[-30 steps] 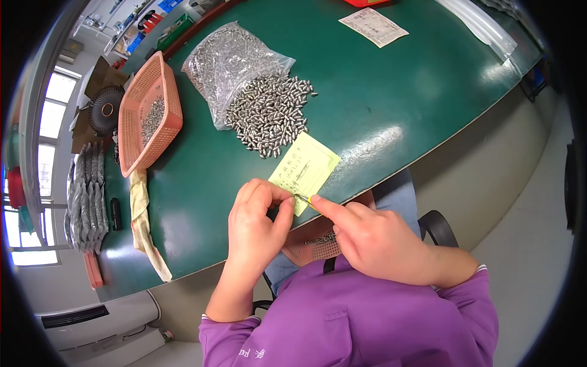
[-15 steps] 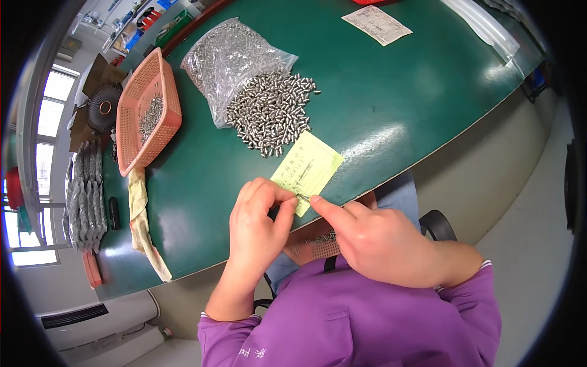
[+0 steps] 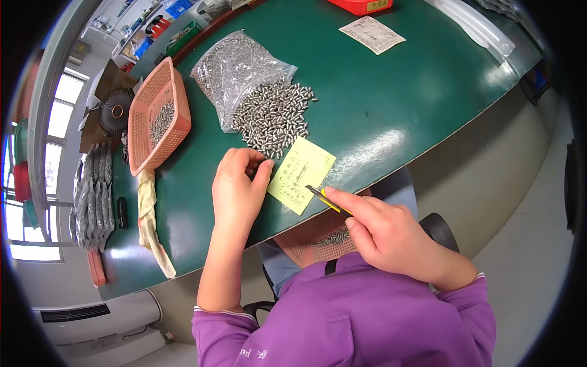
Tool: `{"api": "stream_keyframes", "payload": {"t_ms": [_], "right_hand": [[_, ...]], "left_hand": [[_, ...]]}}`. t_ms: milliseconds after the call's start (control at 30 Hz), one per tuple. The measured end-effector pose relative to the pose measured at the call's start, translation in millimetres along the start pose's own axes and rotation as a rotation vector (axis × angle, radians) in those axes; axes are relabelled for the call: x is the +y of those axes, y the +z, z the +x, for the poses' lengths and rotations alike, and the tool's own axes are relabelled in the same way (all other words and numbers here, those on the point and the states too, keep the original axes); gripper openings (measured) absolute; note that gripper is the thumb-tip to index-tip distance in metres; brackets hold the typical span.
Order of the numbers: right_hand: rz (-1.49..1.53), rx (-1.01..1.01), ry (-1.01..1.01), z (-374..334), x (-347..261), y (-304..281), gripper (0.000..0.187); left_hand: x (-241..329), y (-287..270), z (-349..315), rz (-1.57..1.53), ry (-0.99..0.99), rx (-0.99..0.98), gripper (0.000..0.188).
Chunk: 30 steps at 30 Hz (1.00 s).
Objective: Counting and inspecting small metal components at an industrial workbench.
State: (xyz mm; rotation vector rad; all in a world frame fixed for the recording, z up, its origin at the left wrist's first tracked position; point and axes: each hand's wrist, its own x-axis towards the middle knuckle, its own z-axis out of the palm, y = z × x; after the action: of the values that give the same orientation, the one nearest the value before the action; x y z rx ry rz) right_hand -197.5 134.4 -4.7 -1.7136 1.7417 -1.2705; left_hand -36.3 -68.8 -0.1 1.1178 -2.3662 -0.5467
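My right hand (image 3: 388, 229) grips a yellow and black utility knife (image 3: 328, 200), its tip over the lower part of a yellow printed card (image 3: 302, 174). Left of that card, my left hand (image 3: 237, 183) is at the near edge of a pile of small silvery metal pins (image 3: 272, 116). Its thumb and forefinger are curled closely together; whatever lies between the tips is hidden. The pins spill from a clear plastic bag (image 3: 235, 64), still partly full, lying on the green table (image 3: 361, 116).
A pink basket (image 3: 177, 131) with more pins stands left, beside a pale cloth (image 3: 148, 214), a black marker (image 3: 122, 213) and stacked filled bags (image 3: 92, 196). Another basket (image 3: 336, 249) sits over my lap, below the table edge. A paper slip (image 3: 372, 35) and red tray (image 3: 361, 5) lie far off.
My left hand has moved away from the right one, up and left to the pile. My right hand has drawn back slightly, and the knife now shows clearly. The view has shifted a little.
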Motion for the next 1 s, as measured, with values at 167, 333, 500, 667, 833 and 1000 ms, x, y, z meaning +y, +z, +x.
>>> {"api": "stream_keyframes", "payload": {"t_ms": [167, 333, 500, 667, 833, 1000], "right_hand": [[0.011, -0.061, 0.094, -1.9, -2.7, -2.8, 0.052], [-0.006, -0.057, 0.084, -1.7, 0.5, 0.7, 0.053], [-0.053, -0.088, 0.112, 1.8, -1.6, 5.6, 0.052], [-0.141, -0.125, 0.075, 4.8, -3.8, 13.4, 0.053], [-0.164, -0.111, 0.007, 5.3, -4.2, 14.7, 0.052], [-0.174, -0.142, 0.023, 2.5, -8.2, 14.7, 0.053]], "left_hand": [[-5.1, 6.9, 7.8, 0.106, -0.006, 0.033, 0.012], [0.7, -0.7, -2.8, 0.053, -0.005, 0.031, 0.008], [20.5, -5.3, -38.0, -0.194, 0.067, -0.075, 0.010], [17.0, 3.1, -46.7, -0.194, 0.052, -0.115, 0.012], [17.3, 2.6, -45.5, -0.205, 0.043, -0.118, 0.013], [17.2, 3.9, -46.2, -0.181, 0.098, -0.085, 0.014]]}}
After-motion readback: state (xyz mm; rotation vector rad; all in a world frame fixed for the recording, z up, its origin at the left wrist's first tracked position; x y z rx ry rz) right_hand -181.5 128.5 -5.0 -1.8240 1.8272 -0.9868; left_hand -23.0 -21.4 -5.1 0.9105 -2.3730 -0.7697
